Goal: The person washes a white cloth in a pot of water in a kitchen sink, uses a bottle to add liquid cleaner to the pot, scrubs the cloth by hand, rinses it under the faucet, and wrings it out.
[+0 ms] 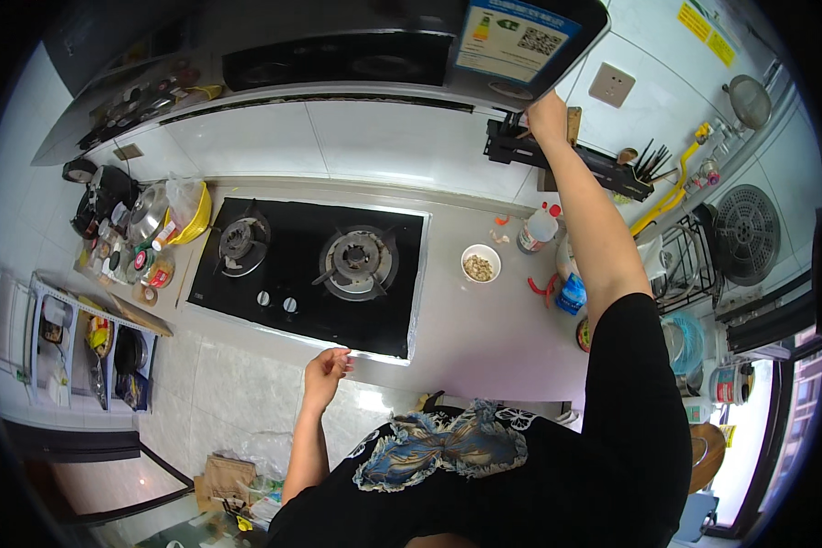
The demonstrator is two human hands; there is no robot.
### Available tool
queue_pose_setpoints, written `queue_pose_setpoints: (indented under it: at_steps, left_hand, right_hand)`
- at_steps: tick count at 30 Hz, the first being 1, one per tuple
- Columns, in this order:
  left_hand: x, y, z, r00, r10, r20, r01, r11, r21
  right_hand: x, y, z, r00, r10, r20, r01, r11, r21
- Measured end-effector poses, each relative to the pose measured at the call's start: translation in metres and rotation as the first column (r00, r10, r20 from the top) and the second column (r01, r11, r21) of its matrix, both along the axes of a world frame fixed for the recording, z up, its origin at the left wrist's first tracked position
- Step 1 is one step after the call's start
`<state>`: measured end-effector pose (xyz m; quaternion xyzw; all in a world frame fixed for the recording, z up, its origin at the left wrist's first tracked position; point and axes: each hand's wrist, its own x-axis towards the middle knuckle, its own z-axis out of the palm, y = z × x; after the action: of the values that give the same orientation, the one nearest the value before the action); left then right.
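My right hand (546, 118) reaches up to the black wall-mounted utensil rack (597, 166), just below the corner of the range hood (411, 103). Its fingers are partly hidden there, so what they hold cannot be made out. Near the front edge of the black gas cooktop (301, 318), my left hand (328, 373) hangs with fingers loosely curled and no object visible in it. To the right of the cooktop stands a white bowl (491, 255) of small chopped pieces. Red chili peppers (542, 291) and a plastic bottle with a red cap (538, 229) lie or stand farther right on the counter.
Jars (156, 270), a yellow basket (195, 214) and a dark cooker (109, 188) crowd the counter's left end. The range hood overhangs the back. At right are a blue packet (571, 294), a yellow gas pipe (664, 198) and a wire dish rack (688, 257).
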<state>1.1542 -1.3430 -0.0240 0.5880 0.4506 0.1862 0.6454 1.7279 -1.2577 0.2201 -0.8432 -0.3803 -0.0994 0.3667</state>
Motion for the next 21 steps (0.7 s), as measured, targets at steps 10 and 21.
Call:
queue_pose_setpoints:
  at_steps: [10,21]
  left_hand:
    - [0.057,0.014,0.017,0.991,-0.134,0.022,0.134,0.991,0.028]
    - [0.212,-0.049,-0.038,0.91,-0.403,-0.094,0.414,0.885,0.212]
  right_hand:
    - [0.02,-0.028,0.003,0.947,0.0,0.322,0.002,1.0,-0.006]
    - [-0.059,-0.372,-0.137,0.994,-0.079,0.075,0.067,0.985,0.157]
